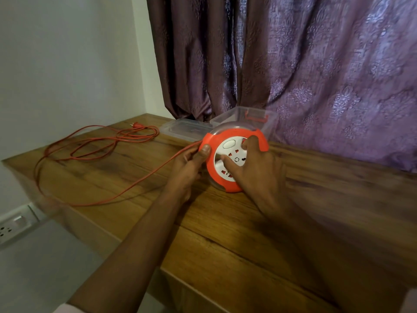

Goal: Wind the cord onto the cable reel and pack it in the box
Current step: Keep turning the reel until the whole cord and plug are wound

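An orange and white cable reel [234, 154] stands tilted on the wooden table [225, 233]. My left hand [189, 168] grips its left rim, thumb on the orange ring, where the cord leaves the reel. My right hand [257, 168] rests on the white socket face, with fingers curled onto it. The orange cord [94, 152] lies in loose loops across the left of the table, its plug [136, 125] near the far corner. Behind the reel stands a clear plastic box [248, 118] with orange latches, and its clear lid [185, 129] lies flat to its left.
A purple patterned curtain [293, 64] hangs behind the table. A white wall [67, 64] is on the left, with a wall socket plate [13, 224] below the table's left edge. Part of the cord hangs over that edge.
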A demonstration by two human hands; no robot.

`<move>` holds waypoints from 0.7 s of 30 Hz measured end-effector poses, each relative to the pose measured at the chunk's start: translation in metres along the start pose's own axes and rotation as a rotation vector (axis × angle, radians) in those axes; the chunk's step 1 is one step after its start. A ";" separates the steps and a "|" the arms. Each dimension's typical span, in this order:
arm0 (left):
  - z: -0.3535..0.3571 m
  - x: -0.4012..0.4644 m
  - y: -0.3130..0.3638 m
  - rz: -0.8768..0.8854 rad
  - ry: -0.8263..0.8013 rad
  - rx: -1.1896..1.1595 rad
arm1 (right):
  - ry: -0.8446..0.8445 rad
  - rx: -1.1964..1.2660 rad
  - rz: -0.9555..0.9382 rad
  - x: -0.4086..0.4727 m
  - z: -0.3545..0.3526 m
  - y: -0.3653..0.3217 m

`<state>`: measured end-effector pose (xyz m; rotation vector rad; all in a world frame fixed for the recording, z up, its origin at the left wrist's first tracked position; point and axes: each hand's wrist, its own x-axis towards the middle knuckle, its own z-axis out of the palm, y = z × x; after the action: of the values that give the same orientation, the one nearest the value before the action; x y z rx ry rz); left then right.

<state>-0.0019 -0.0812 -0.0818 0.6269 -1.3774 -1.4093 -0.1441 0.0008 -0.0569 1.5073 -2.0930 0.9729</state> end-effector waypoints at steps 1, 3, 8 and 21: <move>-0.001 0.000 0.000 -0.003 0.001 -0.004 | 0.003 0.002 0.004 0.000 -0.001 0.000; -0.002 0.001 0.000 -0.010 0.008 0.000 | 0.013 0.001 -0.026 0.000 -0.003 0.001; -0.007 0.005 0.001 -0.014 0.107 -0.028 | 0.030 -0.122 -0.335 -0.003 -0.004 0.004; -0.006 0.001 0.007 0.007 0.124 -0.048 | -0.190 -0.265 -0.511 -0.006 -0.001 0.006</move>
<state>0.0057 -0.0835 -0.0760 0.6660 -1.2434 -1.3713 -0.1481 0.0062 -0.0619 1.9062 -1.7225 0.3635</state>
